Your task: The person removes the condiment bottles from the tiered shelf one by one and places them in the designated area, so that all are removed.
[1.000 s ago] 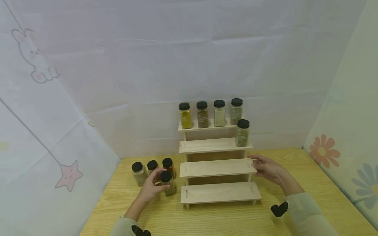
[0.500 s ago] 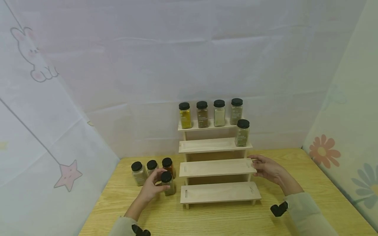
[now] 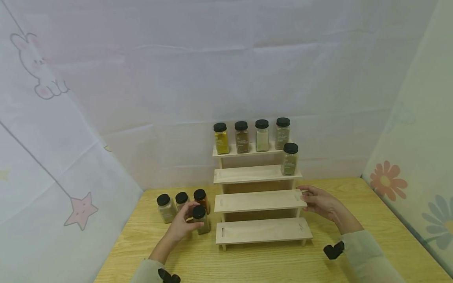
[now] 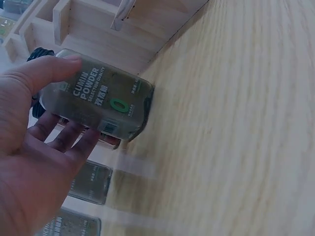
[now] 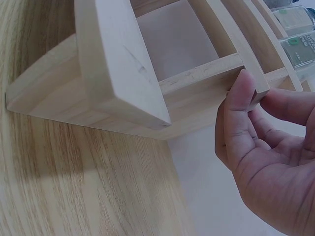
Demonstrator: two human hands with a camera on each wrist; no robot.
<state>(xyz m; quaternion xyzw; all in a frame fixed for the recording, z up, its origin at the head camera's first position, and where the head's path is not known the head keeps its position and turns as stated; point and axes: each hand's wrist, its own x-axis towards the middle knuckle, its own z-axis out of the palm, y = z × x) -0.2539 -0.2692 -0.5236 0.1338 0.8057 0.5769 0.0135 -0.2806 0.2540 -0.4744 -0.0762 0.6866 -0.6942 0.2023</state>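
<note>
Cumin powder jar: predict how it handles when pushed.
The jar looks rigid, and its smooth surface may be slippery. Flat sides make rolling unlikely. Taller than wide, it might tip if pushed near its black lid.

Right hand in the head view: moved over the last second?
No. The right hand shows no visible shift against the orange flower on the backdrop; it still holds the wooden shelf by its right end.

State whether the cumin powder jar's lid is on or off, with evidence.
On: a black lid caps the cumin powder jar held in the left hand.
</note>
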